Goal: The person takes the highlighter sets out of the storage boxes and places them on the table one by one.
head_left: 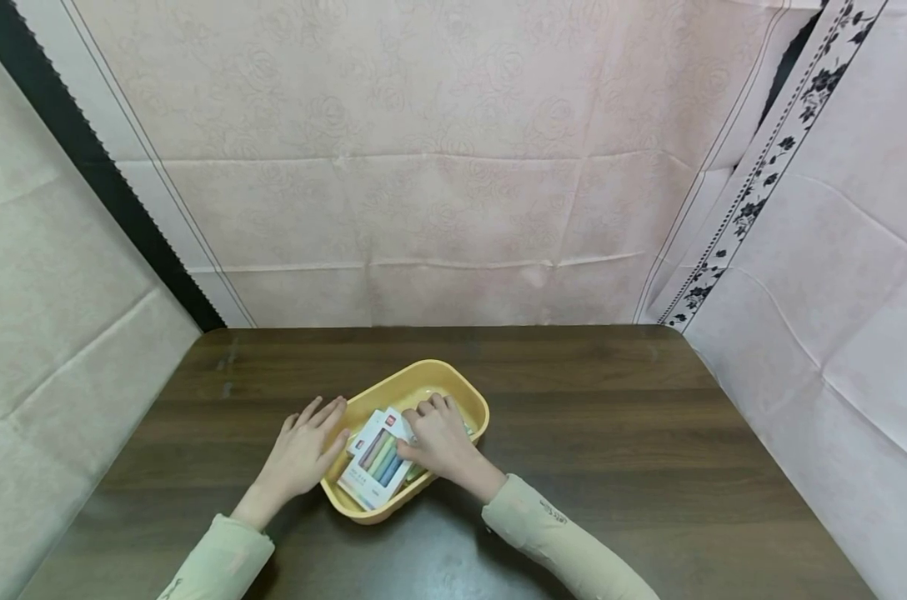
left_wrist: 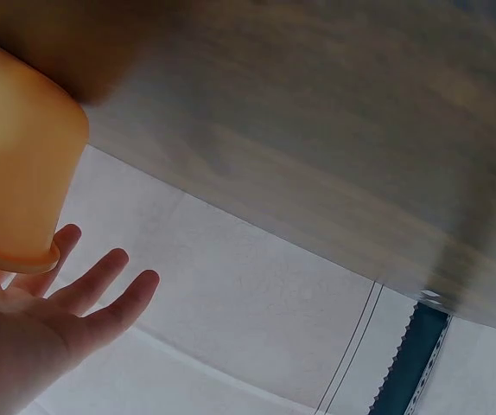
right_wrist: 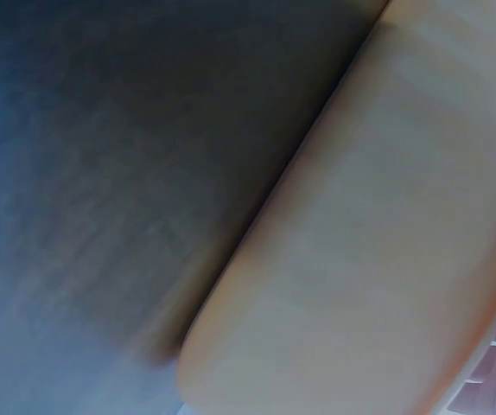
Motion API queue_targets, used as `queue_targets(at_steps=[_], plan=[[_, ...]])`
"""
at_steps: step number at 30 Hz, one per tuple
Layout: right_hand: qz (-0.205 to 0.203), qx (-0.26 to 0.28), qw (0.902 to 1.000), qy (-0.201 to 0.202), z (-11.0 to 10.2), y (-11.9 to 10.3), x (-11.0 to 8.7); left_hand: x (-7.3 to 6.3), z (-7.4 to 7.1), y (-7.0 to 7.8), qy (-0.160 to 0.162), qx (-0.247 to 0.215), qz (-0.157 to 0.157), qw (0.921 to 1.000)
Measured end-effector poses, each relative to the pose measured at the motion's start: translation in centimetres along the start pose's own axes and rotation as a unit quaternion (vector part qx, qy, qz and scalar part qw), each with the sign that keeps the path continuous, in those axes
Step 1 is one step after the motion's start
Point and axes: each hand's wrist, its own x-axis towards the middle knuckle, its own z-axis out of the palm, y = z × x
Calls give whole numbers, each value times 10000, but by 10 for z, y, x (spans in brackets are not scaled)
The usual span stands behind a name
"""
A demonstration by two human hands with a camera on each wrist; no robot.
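A yellow plastic basket (head_left: 401, 379) stands at a slant on the table. In its near left part lies a white box (head_left: 365, 487) with a window showing purple, green and blue pens (head_left: 382, 457). Another white box (head_left: 378, 423) is partly under it. My left hand (head_left: 298, 457) is at the basket's left rim, fingers straight and spread; in the left wrist view they show beside the rim (left_wrist: 23, 259). My right hand (head_left: 442, 437) reaches in over the right rim, fingers bent, thumb by the pen box. What lies under its fingers is hidden. The right wrist view shows mainly the basket's outer wall (right_wrist: 360, 259).
The dark wooden table (head_left: 611, 442) extends to both sides of the basket. Pale patterned cloth (head_left: 453, 217) hangs behind the table's far edge, with more cloth at the left (head_left: 63, 350) and right (head_left: 821, 333).
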Motion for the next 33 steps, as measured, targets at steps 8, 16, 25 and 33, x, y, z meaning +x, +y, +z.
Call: queue_targets(at_steps=[8, 16, 25, 33], plan=[[55, 64, 10000, -46, 1, 2, -2, 1, 0, 0, -3, -24, -6, 10000], [82, 102, 9999, -113, -1, 4, -2, 2, 1, -1, 7, -48, 8, 10000], [103, 92, 9999, 13, -3, 9, -2, 1, 2, -2, 35, -25, 19, 10000], [130, 76, 9998, 106, -5, 13, -2, 0, 2, -2, 43, -31, 7, 10000]])
